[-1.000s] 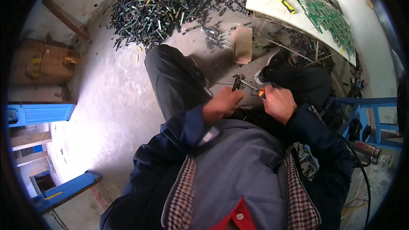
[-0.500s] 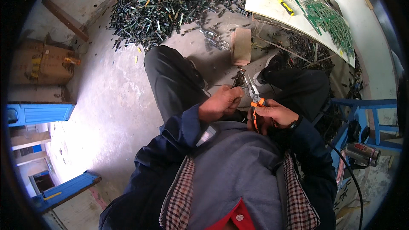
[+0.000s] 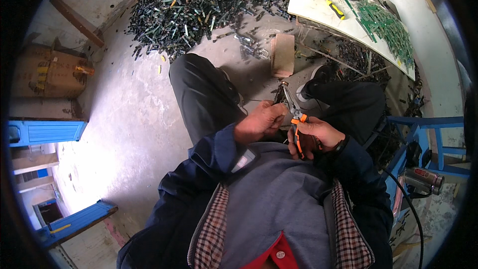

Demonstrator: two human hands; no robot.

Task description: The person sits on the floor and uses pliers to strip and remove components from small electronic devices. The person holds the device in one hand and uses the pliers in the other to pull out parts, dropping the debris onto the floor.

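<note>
A big pile of dark strips (image 3: 199, 10) spreads on the floor at the far left. At the far right stands a white table (image 3: 311, 2), which carries a heap of green strips (image 3: 386, 27) and a screwdriver (image 3: 336, 9) with yellow handle. Between them, beyond the hands, lies a brown slab (image 3: 283, 56).

The right hand (image 3: 322, 133) is curled around the orange handles of the pliers (image 3: 298, 118). The left hand (image 3: 261, 121) has its fingers closed, and they seem to pinch a dark piece (image 3: 279, 94), which sticks out to the far side.

Half a second ago, the jaws were spread; now they stand closer together, with their tips beside a small brownish bit (image 3: 285, 83). So the pliers seem to bite there, though I cannot tell if they grip it.
</note>
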